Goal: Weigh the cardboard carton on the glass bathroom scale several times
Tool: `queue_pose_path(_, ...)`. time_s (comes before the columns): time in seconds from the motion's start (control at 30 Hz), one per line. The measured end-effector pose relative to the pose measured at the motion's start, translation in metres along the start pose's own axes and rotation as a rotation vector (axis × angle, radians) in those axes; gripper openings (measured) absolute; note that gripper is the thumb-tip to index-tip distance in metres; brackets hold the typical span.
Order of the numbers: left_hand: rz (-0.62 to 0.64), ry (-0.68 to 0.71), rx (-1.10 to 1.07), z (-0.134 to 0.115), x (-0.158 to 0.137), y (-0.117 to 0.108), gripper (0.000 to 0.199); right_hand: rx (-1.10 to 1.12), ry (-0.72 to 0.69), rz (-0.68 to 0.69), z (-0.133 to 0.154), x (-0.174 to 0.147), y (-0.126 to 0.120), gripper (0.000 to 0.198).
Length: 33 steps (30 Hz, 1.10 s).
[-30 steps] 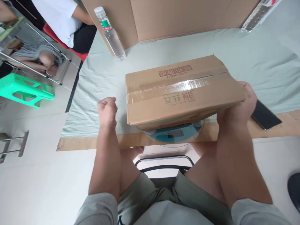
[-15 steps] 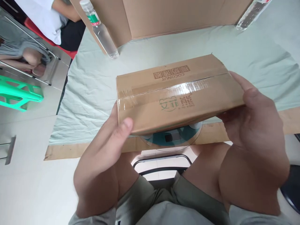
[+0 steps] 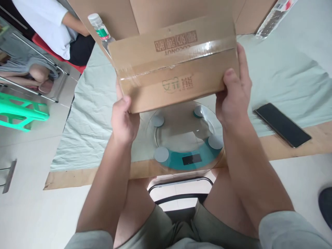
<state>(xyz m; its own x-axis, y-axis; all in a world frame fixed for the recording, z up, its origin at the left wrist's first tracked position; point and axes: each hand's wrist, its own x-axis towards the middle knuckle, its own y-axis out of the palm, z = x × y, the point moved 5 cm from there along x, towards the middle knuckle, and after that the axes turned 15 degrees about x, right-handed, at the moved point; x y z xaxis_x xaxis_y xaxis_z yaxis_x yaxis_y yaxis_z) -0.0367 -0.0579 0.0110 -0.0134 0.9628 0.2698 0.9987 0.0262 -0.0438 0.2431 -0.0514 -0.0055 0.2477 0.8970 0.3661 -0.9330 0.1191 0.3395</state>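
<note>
A taped cardboard box point(image 3: 178, 65) with printed lettering is held up between both hands, tilted with its taped face toward me. My left hand point(image 3: 124, 119) grips its near left corner, thumb on the face and fingers partly hidden behind. On the right end, my right hand point(image 3: 234, 90) is closed round the edge, thumb on top. Below the box lies a round glass bathroom scale point(image 3: 178, 133) with a teal band and a dark display; the box hides its far edge. To the right of my right forearm rests a black smartphone point(image 3: 282, 124).
A clear bottle point(image 3: 100, 27) stands at the far left, partly behind the box. Upright cardboard point(image 3: 181, 12) lines the back, with a clear package point(image 3: 275, 19) at its right. A person in a white shirt point(image 3: 43, 20) sits beyond the left edge, near a green stool point(image 3: 23, 110).
Both hands have lifted the box away from me and slightly left, tilting it up. More of the scale now shows, and the smartphone has come into view.
</note>
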Motion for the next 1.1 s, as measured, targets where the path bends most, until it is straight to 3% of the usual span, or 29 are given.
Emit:
queue_pose_path(0.17, 0.060, 0.098, 0.129, 0.016, 0.057, -0.003, 0.098, -0.016, 0.095, 0.067, -0.029, 0.025, 0.003, 0.124)
queue_pose_path(0.23, 0.114, 0.080, 0.130, 0.031, 0.074, -0.003, 0.092, -0.002, 0.096, 0.094, -0.043, 0.036, -0.004, 0.125)
queue_pose_path(0.37, 0.113, -0.005, 0.069, 0.063, 0.083, -0.008, 0.053, -0.045, 0.076, 0.185, -0.067, 0.056, -0.024, 0.111)
queue_pose_path(0.47, 0.064, -0.085, 0.076, 0.078, 0.081, -0.012, 0.048, -0.079, 0.061, 0.205, -0.073, 0.060, -0.030, 0.098)
queue_pose_path(0.63, 0.080, -0.109, 0.050, 0.076, 0.100, -0.009, 0.056, -0.021, 0.119, 0.093, -0.075, 0.050, -0.025, 0.078)
queue_pose_path(0.77, 0.054, -0.323, 0.045, 0.068, 0.122, 0.000, 0.021, -0.022, 0.223, 0.056, -0.080, 0.041, -0.030, 0.072)
queue_pose_path(0.9, 0.006, -0.462, 0.009, 0.054, 0.123, 0.011, 0.036, -0.026, 0.351, -0.048, -0.082, 0.034, -0.043, 0.060)
queue_pose_path(1.1, -0.031, -0.584, 0.119, 0.053, 0.123, 0.008, 0.042, -0.100, 0.423, -0.272, -0.072, 0.020, -0.049, 0.015)
